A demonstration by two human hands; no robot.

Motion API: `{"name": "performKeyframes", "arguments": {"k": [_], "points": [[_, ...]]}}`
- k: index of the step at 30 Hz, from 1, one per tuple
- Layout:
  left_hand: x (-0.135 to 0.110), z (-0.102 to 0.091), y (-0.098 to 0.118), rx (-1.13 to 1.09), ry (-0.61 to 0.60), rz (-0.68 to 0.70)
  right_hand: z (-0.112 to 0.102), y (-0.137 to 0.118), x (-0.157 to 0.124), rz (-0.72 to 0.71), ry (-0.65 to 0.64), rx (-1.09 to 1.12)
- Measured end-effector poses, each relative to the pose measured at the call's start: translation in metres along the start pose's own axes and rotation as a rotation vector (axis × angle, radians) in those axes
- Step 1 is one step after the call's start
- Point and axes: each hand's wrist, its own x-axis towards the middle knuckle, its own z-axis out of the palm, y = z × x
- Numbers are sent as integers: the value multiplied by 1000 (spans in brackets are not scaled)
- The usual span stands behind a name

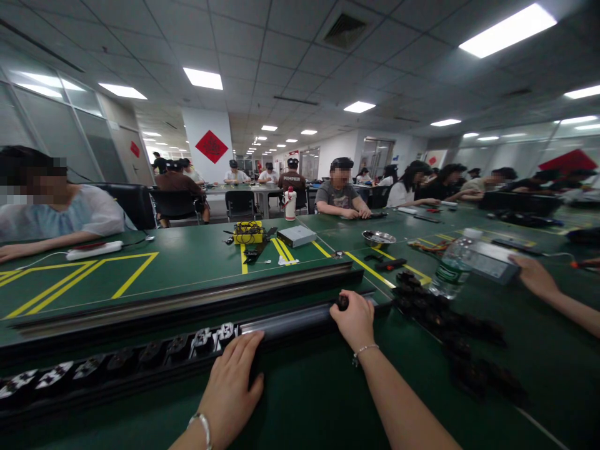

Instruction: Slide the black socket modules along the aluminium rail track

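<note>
A long black metal channel [290, 322] lies across the table in front of me, its left part filled with a row of black socket-like modules [152, 353], some with shiny faces. My left hand [232, 381] rests on the channel's near edge beside the last module, fingers stretched out. At the channel's right end, my right hand [356, 322] is closed around a small dark piece [343, 302], mostly covered by the fingers. Right of that hand lies a loose pile of black modules [438, 319], blurred.
Behind the channel runs another long rail [197, 297]. A water bottle [450, 265], a metal bowl [379, 238], a grey box [296, 235] and a yellow box with cables [248, 232] stand beyond. At right, another person's hand [534, 275] touches a grey metal unit [492, 262].
</note>
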Motion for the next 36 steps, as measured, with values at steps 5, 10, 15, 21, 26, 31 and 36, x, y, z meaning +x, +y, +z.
{"name": "performKeyframes", "arguments": {"k": [5, 10, 15, 21, 26, 31, 36], "points": [[-1, 0, 0, -1, 12, 3, -2, 0, 1, 18, -23, 18], [0, 0, 0, 8, -4, 3, -3, 1, 1, 27, -19, 13], [0, -3, 2, 4, -26, -12, -3, 0, 1, 27, -15, 15], [0, -3, 3, -1, -26, -19, -3, 2, 2, 29, -33, -5], [0, -2, 2, 0, -12, -9, -2, 2, 1, 27, -9, -33], [0, -1, 1, 2, -8, -5, 0, 1, -2, 40, 36, -71], [0, 0, 1, -3, -18, -15, 2, 4, -2, 36, 17, -80]]}}
